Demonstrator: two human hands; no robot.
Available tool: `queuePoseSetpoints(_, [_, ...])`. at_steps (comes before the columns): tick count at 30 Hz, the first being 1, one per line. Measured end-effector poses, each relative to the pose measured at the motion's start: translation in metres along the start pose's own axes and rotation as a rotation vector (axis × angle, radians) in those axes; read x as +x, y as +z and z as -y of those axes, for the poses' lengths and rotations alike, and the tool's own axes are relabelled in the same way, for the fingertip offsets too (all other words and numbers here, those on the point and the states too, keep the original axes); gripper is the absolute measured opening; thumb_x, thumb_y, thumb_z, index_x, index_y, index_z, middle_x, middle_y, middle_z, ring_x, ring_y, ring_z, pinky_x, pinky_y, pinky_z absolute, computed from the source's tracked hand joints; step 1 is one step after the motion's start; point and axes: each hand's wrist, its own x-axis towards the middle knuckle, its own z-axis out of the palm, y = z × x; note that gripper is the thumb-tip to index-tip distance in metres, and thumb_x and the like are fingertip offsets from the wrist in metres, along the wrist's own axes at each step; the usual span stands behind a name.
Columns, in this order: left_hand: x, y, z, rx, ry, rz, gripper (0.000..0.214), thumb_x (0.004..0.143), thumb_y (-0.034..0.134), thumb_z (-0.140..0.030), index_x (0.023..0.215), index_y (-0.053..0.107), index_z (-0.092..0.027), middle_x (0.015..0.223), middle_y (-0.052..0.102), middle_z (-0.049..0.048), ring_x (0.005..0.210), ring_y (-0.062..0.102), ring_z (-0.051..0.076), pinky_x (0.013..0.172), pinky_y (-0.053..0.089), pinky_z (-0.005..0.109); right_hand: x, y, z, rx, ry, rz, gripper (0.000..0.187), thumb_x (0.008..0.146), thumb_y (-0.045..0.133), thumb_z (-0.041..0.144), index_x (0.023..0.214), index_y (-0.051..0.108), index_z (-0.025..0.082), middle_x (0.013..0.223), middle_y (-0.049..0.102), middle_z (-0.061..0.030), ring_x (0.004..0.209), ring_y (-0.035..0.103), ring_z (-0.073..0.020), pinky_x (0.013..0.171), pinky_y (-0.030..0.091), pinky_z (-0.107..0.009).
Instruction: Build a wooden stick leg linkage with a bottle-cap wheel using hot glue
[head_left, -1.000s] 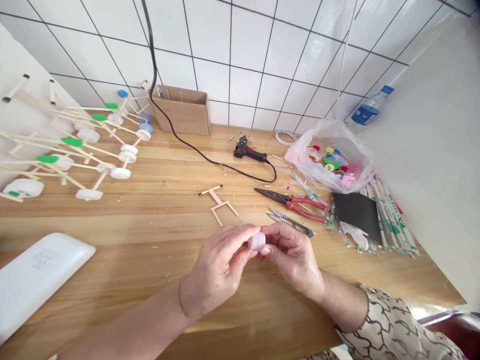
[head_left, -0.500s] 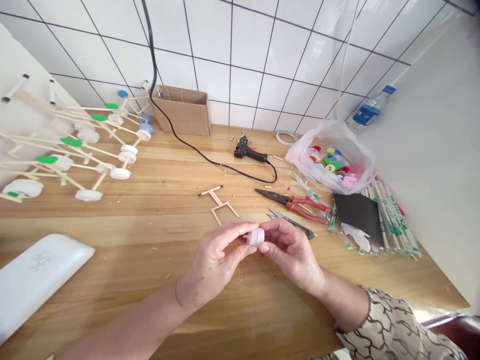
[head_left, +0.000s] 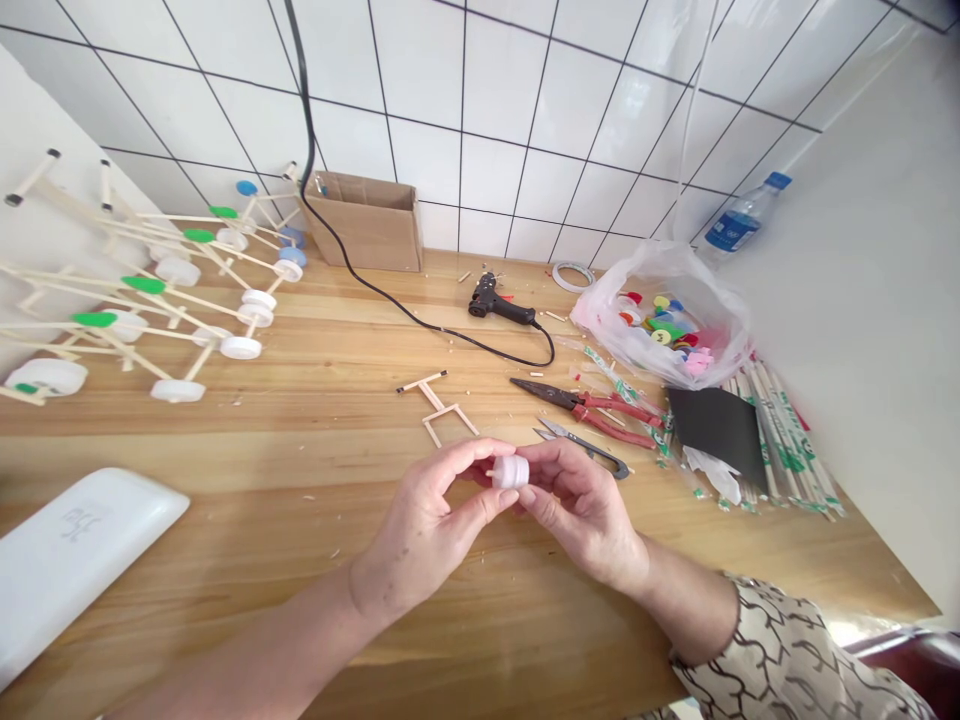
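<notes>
Between my two hands is a small white bottle cap (head_left: pixel 511 472), apparently doubled, with a short bit of wooden stick poking out on its left side. My left hand (head_left: pixel 435 510) pinches it from the left with thumb and fingers. From the right, my right hand (head_left: pixel 581 510) grips its other side with closed fingertips. Just beyond the hands a small frame of joined wooden sticks (head_left: pixel 436 405) lies on the table, its far crosspiece tipped in black. Scissor-like snips (head_left: pixel 585 445) lie beyond my right hand.
Red-handled pliers (head_left: pixel 592 408) and a black glue gun (head_left: pixel 501 300) with its cord lie farther back. At right are a plastic bag of caps (head_left: pixel 660 310) and wrapped chopsticks (head_left: pixel 791 440). Stick models with cap wheels (head_left: pixel 176 388), a cardboard box (head_left: pixel 367 220) and a white case (head_left: pixel 90 560) stand left.
My left fingers have shifted slightly on the cap, and the stick end at its left side shows more clearly. Both hands stay in nearly the same place.
</notes>
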Motion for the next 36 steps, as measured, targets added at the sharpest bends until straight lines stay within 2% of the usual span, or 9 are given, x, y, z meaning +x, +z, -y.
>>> queuePoseSetpoints(4, [-0.003, -0.001, -0.001, 0.016, -0.041, -0.012, 0.02, 0.079, 0.06, -0.016, 0.098, 0.066, -0.017, 0.095, 0.073, 0.0047, 0.085, 0.068, 0.017, 0.079, 0.056, 0.027, 0.0, 0.002, 0.0, -0.026, 0.006, -0.016, 0.02, 0.086, 0.06, 0.029, 0.103, 0.055, 0.018, 0.094, 0.069, -0.0085, 0.084, 0.068, -0.0182, 0.078, 0.055, -0.034])
queuePoseSetpoints(10, [-0.004, 0.0, -0.004, -0.051, -0.094, -0.017, 0.02, 0.08, 0.059, -0.016, 0.098, 0.067, -0.016, 0.094, 0.074, 0.0052, 0.084, 0.069, 0.017, 0.072, 0.058, 0.024, -0.001, 0.004, 0.003, -0.04, 0.007, -0.031, 0.019, 0.085, 0.06, 0.031, 0.099, 0.054, 0.019, 0.089, 0.069, -0.0073, 0.08, 0.068, -0.0172, 0.072, 0.056, -0.031])
queuePoseSetpoints(14, [-0.005, -0.001, -0.004, -0.015, -0.055, -0.02, 0.02, 0.079, 0.06, -0.016, 0.097, 0.067, -0.016, 0.093, 0.075, 0.0046, 0.082, 0.07, 0.016, 0.074, 0.057, 0.024, -0.002, 0.004, 0.004, -0.071, -0.016, -0.021, 0.018, 0.086, 0.059, 0.029, 0.1, 0.054, 0.019, 0.088, 0.069, -0.0076, 0.077, 0.067, -0.0161, 0.067, 0.056, -0.03])
queuePoseSetpoints(25, [-0.005, -0.002, -0.002, 0.093, 0.057, -0.008, 0.02, 0.079, 0.059, -0.014, 0.097, 0.067, -0.016, 0.092, 0.075, 0.0047, 0.079, 0.07, 0.016, 0.075, 0.057, 0.024, -0.003, 0.001, 0.001, -0.257, -0.104, -0.008, 0.018, 0.088, 0.053, 0.028, 0.105, 0.052, 0.02, 0.085, 0.066, -0.0063, 0.071, 0.064, -0.0154, 0.072, 0.056, -0.032])
queuePoseSetpoints(31, [-0.004, -0.001, 0.005, 0.13, 0.093, -0.007, 0.021, 0.079, 0.059, -0.013, 0.099, 0.068, -0.016, 0.095, 0.075, 0.0054, 0.081, 0.071, 0.017, 0.078, 0.058, 0.026, 0.0, -0.002, -0.003, -0.183, -0.083, 0.023, 0.017, 0.088, 0.057, 0.031, 0.1, 0.055, 0.02, 0.085, 0.069, -0.0068, 0.073, 0.067, -0.0164, 0.067, 0.056, -0.03])
queuePoseSetpoints(36, [-0.002, 0.0, 0.007, 0.12, 0.122, -0.018, 0.021, 0.079, 0.06, -0.014, 0.098, 0.069, -0.017, 0.095, 0.075, 0.0053, 0.08, 0.071, 0.017, 0.078, 0.058, 0.027, 0.003, -0.002, -0.005, -0.129, -0.072, -0.001, 0.018, 0.086, 0.061, 0.035, 0.095, 0.056, 0.02, 0.082, 0.071, -0.0057, 0.073, 0.068, -0.0163, 0.065, 0.056, -0.029])
